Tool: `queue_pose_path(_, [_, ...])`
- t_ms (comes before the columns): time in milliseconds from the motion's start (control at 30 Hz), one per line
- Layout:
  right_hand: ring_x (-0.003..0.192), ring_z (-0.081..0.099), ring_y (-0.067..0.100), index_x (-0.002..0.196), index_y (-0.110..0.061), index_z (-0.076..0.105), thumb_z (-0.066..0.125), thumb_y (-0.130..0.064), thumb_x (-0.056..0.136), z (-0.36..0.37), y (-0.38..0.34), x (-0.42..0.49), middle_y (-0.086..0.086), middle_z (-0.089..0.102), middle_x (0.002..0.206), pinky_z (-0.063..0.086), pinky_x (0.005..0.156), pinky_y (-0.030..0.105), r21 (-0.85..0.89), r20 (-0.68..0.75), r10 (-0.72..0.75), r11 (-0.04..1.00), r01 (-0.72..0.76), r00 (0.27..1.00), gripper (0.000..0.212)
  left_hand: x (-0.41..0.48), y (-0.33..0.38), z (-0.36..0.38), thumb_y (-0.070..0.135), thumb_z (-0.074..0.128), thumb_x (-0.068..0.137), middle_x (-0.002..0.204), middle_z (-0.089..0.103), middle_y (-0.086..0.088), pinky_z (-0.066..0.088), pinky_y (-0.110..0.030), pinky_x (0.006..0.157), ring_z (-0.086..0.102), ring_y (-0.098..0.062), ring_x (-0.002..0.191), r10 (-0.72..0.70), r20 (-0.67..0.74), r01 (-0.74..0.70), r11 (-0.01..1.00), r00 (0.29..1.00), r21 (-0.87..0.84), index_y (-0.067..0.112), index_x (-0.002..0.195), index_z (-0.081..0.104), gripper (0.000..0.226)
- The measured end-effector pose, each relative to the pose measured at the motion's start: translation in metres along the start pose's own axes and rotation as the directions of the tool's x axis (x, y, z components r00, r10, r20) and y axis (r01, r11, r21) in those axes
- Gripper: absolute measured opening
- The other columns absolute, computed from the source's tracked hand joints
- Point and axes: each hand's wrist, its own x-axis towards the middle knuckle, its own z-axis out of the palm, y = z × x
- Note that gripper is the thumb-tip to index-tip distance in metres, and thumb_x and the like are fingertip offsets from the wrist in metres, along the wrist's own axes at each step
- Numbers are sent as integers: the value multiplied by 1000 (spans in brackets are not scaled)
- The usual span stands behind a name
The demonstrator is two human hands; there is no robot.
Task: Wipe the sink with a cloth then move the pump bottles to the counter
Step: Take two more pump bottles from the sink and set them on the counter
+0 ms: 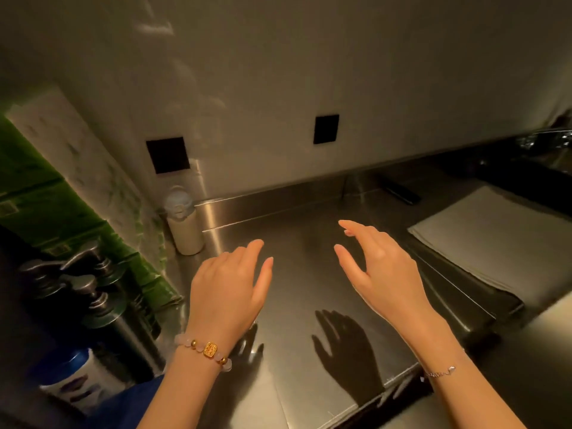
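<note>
Hands hover spread and empty: left hand (227,289) near pump bottles (93,292), right hand (382,270) near folded cloth (495,243).

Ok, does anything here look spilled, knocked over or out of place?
Nothing stands out. The pump bottles stand upright at the left, the white bottle upright in the corner, and the cloth lies flat at the right. The left hand and right hand hover open and empty. No spill shows on the steel, though light is dim.

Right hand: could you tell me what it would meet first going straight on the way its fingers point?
Probably the low steel upstand below the pale wall; the right hand hovers over bare steel counter, the white bottle well left. Depth unclear.
</note>
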Motion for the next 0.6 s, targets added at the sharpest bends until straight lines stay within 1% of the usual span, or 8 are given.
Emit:
queue_pose_path(100, [107,59,13,130,-28,46,46,-44,89,-23,17,-19,-6,62,119,50,80,29,-65,-61,100,992,-104,993,44,6,22,9,38,37,86,65,65,4,44,-31,48,59,-22,52,98,16,-97,993,995,-74,14,101,63,38])
queue_pose_path(267, [110,57,12,129,-30,47,46,-44,90,-58,48,-53,-9,62,118,45,83,25,-147,-128,254,951,-272,959,41,17,68,23,39,35,87,68,67,5,46,-31,49,60,-19,53,259,41,-247,950,965,-188,15,103,64,41])
queue_pose_path(333, [109,56,12,128,-31,46,46,-44,90,-72,59,-65,-9,61,117,46,83,27,-168,-153,304,930,-328,940,41,24,90,29,39,36,87,67,66,5,45,-31,47,59,-20,53,317,25,-303,925,948,-232,14,102,64,40])
queue_pose_path(467, [108,56,11,130,-32,44,44,-44,90,-98,78,-83,-10,61,115,47,81,28,-188,-184,366,898,-398,912,41,39,132,39,39,38,87,68,67,5,45,-30,48,60,-18,54,413,-4,-395,868,911,-301,15,104,64,40])
queue_pose_path(600, [106,56,11,132,-33,41,43,-45,90,-135,108,-100,-9,60,112,47,80,28,-224,-238,425,851,-475,874,43,56,192,48,37,46,86,71,68,1,51,-32,50,63,-17,57,506,-39,-479,785,862,-392,13,107,63,35])
